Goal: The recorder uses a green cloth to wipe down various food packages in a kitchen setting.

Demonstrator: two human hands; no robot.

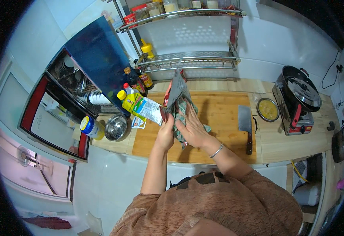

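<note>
Above the cutting board, my left hand grips the lower left side of a grey and red foil packet, which stands roughly upright. My right hand lies with fingers extended over a green patterned cloth, pressing it against the packet's right side. Part of the packet is hidden behind the cloth and fingers. Beneath both hands is a wooden cutting board. A cleaver with a dark handle rests on its right part. To the left of the packet lies a yellow-capped pouch bearing writing.
Dark sauce bottles stand at the back left, near a steel bowl and a blue-lidded jar. On the right are a dish of yellow liquid and a lidded wok on a portable stove. A metal rack hangs behind.
</note>
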